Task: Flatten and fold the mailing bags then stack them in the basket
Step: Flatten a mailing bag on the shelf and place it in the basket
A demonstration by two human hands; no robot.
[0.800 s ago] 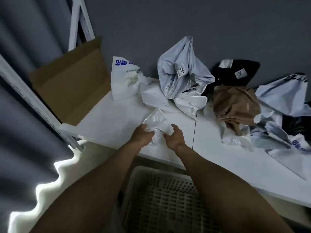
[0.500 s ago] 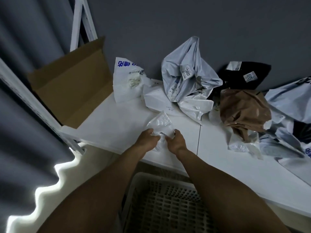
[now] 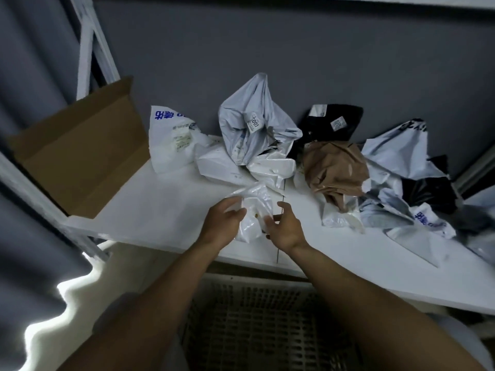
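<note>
A small crumpled white mailing bag [image 3: 255, 207] lies on the white table [image 3: 160, 210] near its front edge. My left hand [image 3: 223, 222] pinches the bag's left side between thumb and fingers. On the bag's right, my right hand [image 3: 285, 226] has its fingers spread and loosely curved, the thumb touching the bag. A pale slatted basket [image 3: 267, 322] sits below the table edge between my forearms; I see no bag in it.
More crumpled bags are piled at the back against the grey wall: white with blue print [image 3: 171, 140], grey-white [image 3: 254, 121], black [image 3: 334, 121], brown [image 3: 332, 170], and a heap at right [image 3: 407, 199]. An open cardboard box [image 3: 80, 156] stands at left by a white rack post.
Both hands gripped the small bag close together before. Now they have moved apart, the right hand's fingers have opened, and the bag is spread wider between them.
</note>
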